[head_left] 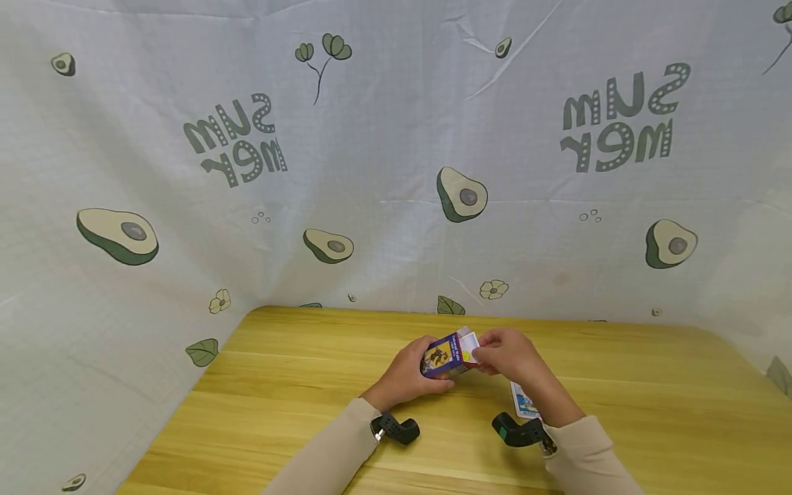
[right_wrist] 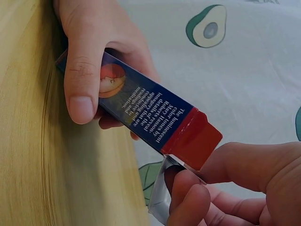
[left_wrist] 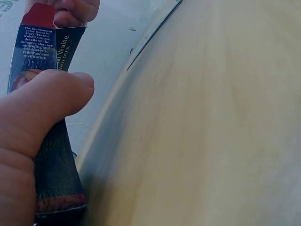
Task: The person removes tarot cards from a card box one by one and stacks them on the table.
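A dark blue and red tarot card box (head_left: 441,357) is tilted above the table, its end flaps standing open toward the right. My left hand (head_left: 405,375) grips it around the sides; in the left wrist view the thumb (left_wrist: 56,96) lies across its narrow printed side. My right hand (head_left: 510,354) is at the open end, where its curled thumb and fingers (right_wrist: 188,202) pinch the pale end flap (right_wrist: 160,193). A red side flap (right_wrist: 200,143) sticks out beside them. The inside of the box is hidden. A picture card (head_left: 524,401) lies on the table below my right wrist.
The wooden table (head_left: 278,412) stretches out under both arms. Behind it hangs a white cloth (head_left: 383,151) printed with avocados, leaves and lettering. A black wrist camera (head_left: 399,429) sits on my left wrist, another camera (head_left: 520,432) on my right.
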The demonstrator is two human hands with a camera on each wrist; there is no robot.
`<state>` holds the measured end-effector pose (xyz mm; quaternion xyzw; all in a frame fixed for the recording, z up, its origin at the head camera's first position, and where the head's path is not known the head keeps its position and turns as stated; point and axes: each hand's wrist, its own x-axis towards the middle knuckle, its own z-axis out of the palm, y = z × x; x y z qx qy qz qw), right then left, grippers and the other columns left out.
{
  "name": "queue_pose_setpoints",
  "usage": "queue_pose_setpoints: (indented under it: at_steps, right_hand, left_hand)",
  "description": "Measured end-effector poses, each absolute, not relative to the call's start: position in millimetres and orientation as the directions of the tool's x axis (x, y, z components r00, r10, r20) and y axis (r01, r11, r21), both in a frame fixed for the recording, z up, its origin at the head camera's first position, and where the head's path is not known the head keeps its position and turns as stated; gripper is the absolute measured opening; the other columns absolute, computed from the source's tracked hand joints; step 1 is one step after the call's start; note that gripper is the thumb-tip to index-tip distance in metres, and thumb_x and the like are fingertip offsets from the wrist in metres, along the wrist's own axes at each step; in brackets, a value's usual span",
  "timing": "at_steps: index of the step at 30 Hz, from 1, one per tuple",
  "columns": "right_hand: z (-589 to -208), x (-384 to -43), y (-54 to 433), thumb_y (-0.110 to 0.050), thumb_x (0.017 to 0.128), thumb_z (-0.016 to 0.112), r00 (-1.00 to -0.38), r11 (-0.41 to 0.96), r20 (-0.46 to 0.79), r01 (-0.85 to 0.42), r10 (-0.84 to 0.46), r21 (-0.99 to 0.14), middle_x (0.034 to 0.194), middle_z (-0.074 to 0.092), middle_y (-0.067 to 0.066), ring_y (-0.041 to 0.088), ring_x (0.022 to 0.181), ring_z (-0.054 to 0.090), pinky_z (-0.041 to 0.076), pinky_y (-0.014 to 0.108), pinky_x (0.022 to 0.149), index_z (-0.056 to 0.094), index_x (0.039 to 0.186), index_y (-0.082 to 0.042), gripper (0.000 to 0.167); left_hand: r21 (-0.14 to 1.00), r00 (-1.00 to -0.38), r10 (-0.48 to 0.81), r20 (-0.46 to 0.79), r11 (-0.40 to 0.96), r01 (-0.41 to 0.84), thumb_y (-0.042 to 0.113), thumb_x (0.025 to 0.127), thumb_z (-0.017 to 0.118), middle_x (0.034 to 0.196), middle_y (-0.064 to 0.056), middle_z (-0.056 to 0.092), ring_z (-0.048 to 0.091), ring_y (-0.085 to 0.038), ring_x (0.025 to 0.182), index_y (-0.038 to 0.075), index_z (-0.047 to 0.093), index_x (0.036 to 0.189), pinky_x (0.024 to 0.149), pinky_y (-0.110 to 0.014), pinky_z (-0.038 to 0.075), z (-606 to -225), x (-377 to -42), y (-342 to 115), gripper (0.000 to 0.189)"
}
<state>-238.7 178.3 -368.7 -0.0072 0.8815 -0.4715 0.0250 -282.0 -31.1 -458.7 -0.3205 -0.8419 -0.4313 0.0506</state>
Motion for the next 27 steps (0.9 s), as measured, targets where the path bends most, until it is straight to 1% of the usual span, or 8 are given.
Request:
queue_pose_setpoints:
  at_steps: [10, 16, 21, 27]
  right_hand:
    - [-368.9, -235.3, 184.7, -0.011, 0.086, 0.066, -1.0, 0.523, -0.028, 0.017, -0.013, -0.852, 0.095, 0.067, 0.02, 0.025, 0.069, 0.062, 0.055, 0.033, 0.065, 0.057, 0.107, 0.01, 0.031]
    - [-368.4, -233.3, 190.1, -0.014, 0.086, 0.067, -1.0, 0.543, -0.027, 0.029, 0.013, -0.839, 0.101, 0.066, 0.022, 0.025, 0.071, 0.061, 0.055, 0.034, 0.068, 0.058, 0.109, 0.009, 0.033]
    - [-365.0, -229.0, 195.8, -0.016, 0.087, 0.065, -1.0, 0.544, -0.011, 0.018, 0.015, -0.839, 0.102, 0.065, 0.023, 0.028, 0.075, 0.061, 0.055, 0.037, 0.071, 0.056, 0.113, 0.011, 0.038]
    - [-364.0, -225.3, 203.0, -0.016, 0.088, 0.063, -0.999, 0.548, -0.009, 0.028, 0.038, -0.836, 0.1, 0.065, 0.021, 0.03, 0.077, 0.06, 0.054, 0.039, 0.074, 0.056, 0.113, 0.01, 0.037]
  left_hand:
    - [0.699, -0.791, 0.501, 0.35, 0.422, 0.577, 0.04, 0.077, 0.08, 0.11, 0.004, 0.056, 0.052, -0.006, 0.094, 0.012, 0.049, 0.128, 0.082, -0.022, 0.046, -457.1, -280.2, -30.9, 0.066]
    - [0.692, -0.791, 0.503, 0.348, 0.431, 0.579, 0.041, 0.077, 0.079, 0.11, 0.004, 0.056, 0.052, -0.006, 0.093, 0.011, 0.049, 0.129, 0.081, -0.021, 0.046, -456.4, -278.8, -30.8, 0.067]
    - [0.693, -0.793, 0.5, 0.349, 0.432, 0.577, 0.041, 0.076, 0.08, 0.11, 0.004, 0.056, 0.052, -0.007, 0.093, 0.013, 0.049, 0.129, 0.08, -0.021, 0.046, -456.3, -278.6, -31.0, 0.066]
    - [0.693, -0.793, 0.5, 0.348, 0.433, 0.577, 0.041, 0.076, 0.079, 0.11, 0.004, 0.056, 0.052, -0.007, 0.094, 0.013, 0.05, 0.128, 0.081, -0.021, 0.046, -457.2, -279.1, -30.8, 0.066]
